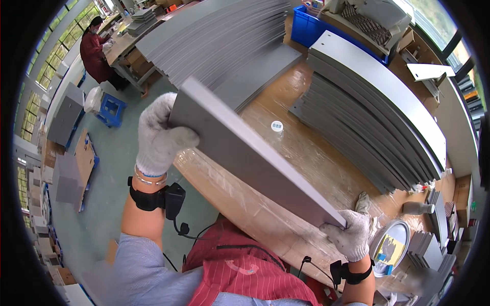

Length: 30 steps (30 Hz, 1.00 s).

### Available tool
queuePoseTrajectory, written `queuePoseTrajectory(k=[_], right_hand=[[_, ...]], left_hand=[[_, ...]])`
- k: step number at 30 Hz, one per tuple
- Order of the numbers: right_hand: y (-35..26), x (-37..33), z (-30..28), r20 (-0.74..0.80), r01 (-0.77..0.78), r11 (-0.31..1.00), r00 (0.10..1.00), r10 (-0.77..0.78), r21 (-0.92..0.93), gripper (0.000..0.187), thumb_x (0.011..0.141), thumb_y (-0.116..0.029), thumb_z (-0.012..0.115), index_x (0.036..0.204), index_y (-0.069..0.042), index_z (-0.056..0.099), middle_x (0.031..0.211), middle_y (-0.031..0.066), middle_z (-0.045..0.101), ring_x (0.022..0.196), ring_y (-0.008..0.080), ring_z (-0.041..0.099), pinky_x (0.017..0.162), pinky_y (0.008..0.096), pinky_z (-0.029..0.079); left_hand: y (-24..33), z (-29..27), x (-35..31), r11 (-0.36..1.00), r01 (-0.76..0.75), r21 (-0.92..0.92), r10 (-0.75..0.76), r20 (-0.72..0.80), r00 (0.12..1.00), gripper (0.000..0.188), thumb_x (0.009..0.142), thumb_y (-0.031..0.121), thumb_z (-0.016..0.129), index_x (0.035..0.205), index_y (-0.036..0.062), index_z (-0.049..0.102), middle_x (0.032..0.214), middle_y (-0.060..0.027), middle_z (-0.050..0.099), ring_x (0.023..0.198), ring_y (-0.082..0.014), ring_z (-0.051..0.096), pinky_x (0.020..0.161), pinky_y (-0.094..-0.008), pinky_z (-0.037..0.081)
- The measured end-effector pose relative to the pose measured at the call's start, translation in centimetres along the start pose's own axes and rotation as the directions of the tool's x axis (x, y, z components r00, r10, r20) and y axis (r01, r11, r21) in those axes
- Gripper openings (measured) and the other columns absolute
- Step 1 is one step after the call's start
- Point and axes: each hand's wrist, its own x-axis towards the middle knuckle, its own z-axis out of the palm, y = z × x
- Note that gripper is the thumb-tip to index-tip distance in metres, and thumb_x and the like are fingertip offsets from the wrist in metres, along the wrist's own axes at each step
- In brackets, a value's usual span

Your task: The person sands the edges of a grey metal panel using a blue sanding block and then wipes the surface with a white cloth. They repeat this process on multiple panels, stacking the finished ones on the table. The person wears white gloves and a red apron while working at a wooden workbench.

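A long grey panel [250, 153] is held tilted on its edge above the near side of the workbench. My left hand [161, 135], in a white knit glove, grips its far left end, with the thumb across the face. At the other end, my right hand [349, 234], gloved the same way, is closed round the lower corner. Behind the panel a tall stack of grey panels [219, 41] stands on the bench. To the right is another stack of grey panels [357, 127], its top one pale.
The workbench [286, 137] is covered in clear film. A round tub lid [390, 247] and a grey bottle [418, 208] are at right. A blue crate [306, 25] sits behind. A blue stool [109, 109] stands on the floor at left; another person [97, 56] works at a far table.
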Motion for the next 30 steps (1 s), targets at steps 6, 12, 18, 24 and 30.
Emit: queuePoseTrajectory(k=[6, 12, 18, 24, 30], right_hand=[[-7.5, 5.0, 3.3, -0.214, 0.017, 0.764, 0.964, 0.159, 0.645, 0.026, 0.075, -0.006, 0.077, 0.100, 0.001, 0.071, 0.090, 0.0040, 0.071, 0.083, 0.0123, 0.064, 0.076, 0.0289, 0.052], [-14.3, 14.8, 6.5, -0.426, 0.226, 0.649, 0.889, 0.167, 0.726, 0.031, 0.093, -0.017, 0.069, 0.116, 0.001, 0.065, 0.103, 0.0060, 0.069, 0.091, 0.0152, 0.065, 0.082, 0.0297, 0.052], [-16.8, 24.1, 11.9, -0.384, 0.155, 0.651, 0.895, 0.225, 0.743, 0.025, 0.097, -0.015, 0.066, 0.115, 0.003, 0.064, 0.102, 0.0057, 0.069, 0.088, 0.0117, 0.061, 0.079, 0.0272, 0.050], [-14.5, 29.5, 19.8, -0.306, -0.035, 0.705, 0.885, 0.352, 0.709, 0.034, 0.097, -0.021, 0.063, 0.116, 0.007, 0.062, 0.102, 0.0129, 0.070, 0.089, 0.0173, 0.061, 0.081, 0.0329, 0.050], [-10.3, 34.7, 25.6, -0.283, -0.150, 0.687, 0.834, 0.474, 0.711, 0.042, 0.096, -0.027, 0.063, 0.121, 0.007, 0.062, 0.109, 0.0181, 0.071, 0.096, 0.0250, 0.066, 0.087, 0.0367, 0.051]], left_hand=[[-5.1, 3.3, -0.2, 0.857, 0.438, -0.272, -0.271, 0.487, 0.831, 0.062, 0.085, 0.005, 0.080, 0.140, 0.0011, 0.053, 0.122, -0.0066, 0.066, 0.112, -0.0135, 0.061, 0.096, -0.0297, 0.051], [-10.0, 0.5, -4.1, 0.580, 0.802, -0.142, -0.576, 0.625, 0.527, 0.063, 0.084, 0.001, 0.075, 0.141, -0.0022, 0.051, 0.129, -0.0090, 0.064, 0.115, -0.0150, 0.060, 0.099, -0.0332, 0.050], [-12.0, -7.8, -1.8, 0.536, 0.827, -0.167, -0.686, 0.485, 0.543, 0.051, 0.091, 0.013, 0.072, 0.137, -0.0006, 0.055, 0.114, -0.0047, 0.068, 0.093, -0.0124, 0.066, 0.076, -0.0266, 0.055], [-15.5, -14.7, -0.5, 0.513, 0.838, -0.187, -0.729, 0.421, 0.540, 0.052, 0.091, 0.020, 0.072, 0.136, 0.0009, 0.055, 0.110, -0.0050, 0.068, 0.092, -0.0137, 0.068, 0.071, -0.0269, 0.056], [-17.9, -17.5, 3.4, 0.451, 0.892, -0.022, -0.858, 0.266, 0.440, 0.048, 0.092, 0.021, 0.070, 0.130, -0.0046, 0.057, 0.110, -0.0078, 0.067, 0.094, -0.0148, 0.065, 0.073, -0.0277, 0.057]])
